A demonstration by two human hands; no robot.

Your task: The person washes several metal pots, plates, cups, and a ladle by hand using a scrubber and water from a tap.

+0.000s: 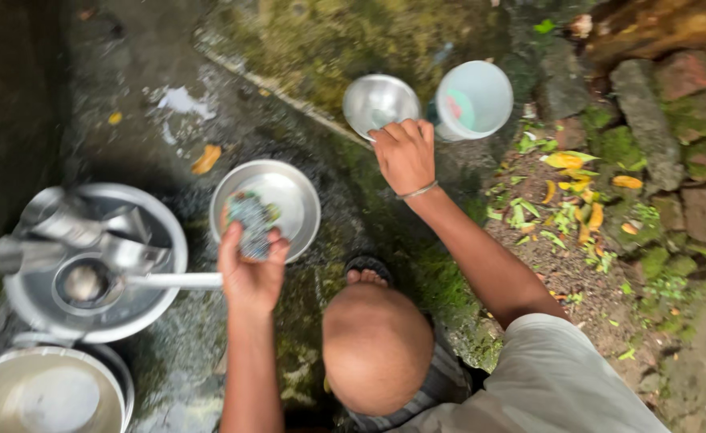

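a wide steel basin at left holds steel cups and a ladle; below it a pot of cloudy water; yellow leaves litter the soil; mossy stones at right.

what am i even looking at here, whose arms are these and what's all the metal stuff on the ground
This is one picture from a camera worn on a person's head, looking down, so both bare arms are the wearer's own. They crouch over wet, mossy ground; a knee and a sandalled foot show below. The left hand grips a scrubbing pad over a steel plate. The right hand, with a thin bangle, reaches to a small steel bowl beside a pale plastic mug. At the left, a wide steel basin holds cups and a ladle, and a pot stands below it.
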